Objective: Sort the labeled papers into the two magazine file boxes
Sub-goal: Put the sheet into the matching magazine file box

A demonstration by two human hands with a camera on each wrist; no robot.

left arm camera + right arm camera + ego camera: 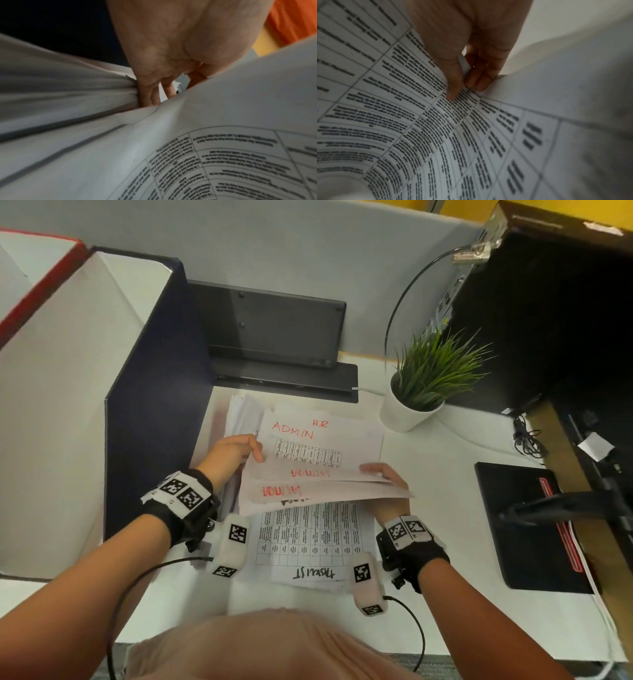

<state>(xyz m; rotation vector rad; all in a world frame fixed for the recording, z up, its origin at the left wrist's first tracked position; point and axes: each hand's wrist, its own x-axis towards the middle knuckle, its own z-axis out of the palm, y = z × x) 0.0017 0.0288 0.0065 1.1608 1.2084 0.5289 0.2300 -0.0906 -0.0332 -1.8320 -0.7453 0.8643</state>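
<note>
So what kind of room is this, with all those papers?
Most likely an office desk in a cubicle. A grey partition stands behind it, a computer tower sits to the right, and both hands hold papers marked ADMIN beside file boxes.

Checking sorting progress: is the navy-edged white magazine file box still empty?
Cannot tell. The navy-edged white magazine file box shows bare walls, but its bottom is hidden.

1. Tall white cardboard file box with dark navy side (pixel 102 392) stands left of the loose white paper pile (pixel 308 460)
2. Green grass plant in white pot (pixel 416 392) right of pile
3. Flat black mat (pixel 520 525) far right
</note>
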